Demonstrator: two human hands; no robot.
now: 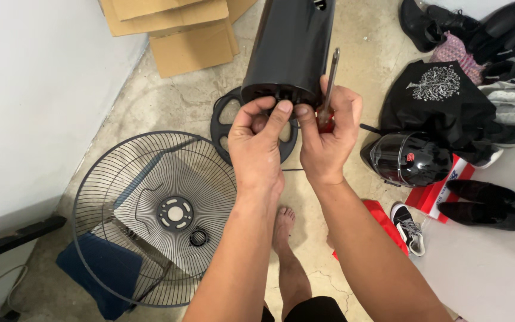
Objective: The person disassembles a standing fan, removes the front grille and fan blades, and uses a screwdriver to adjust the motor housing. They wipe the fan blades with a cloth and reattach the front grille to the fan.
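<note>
While the left hand (257,140) pinches at the open end of the black motor housing (290,50) to steady it at chest height, the right hand (326,134) grips a screwdriver (331,80) upright alongside, fingertips also on the rim. Below on bare concrete floor (174,101): wire fan guard (150,214), black ring (198,237), flattened cardboard (186,30), helmet (409,158), shoes (484,206) along the wall.

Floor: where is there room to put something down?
Bare concrete floor lies between the cardboard and the wire fan grille, and again near the bare foot below. The right side is crowded with shoes, a helmet and a black bag.
</note>
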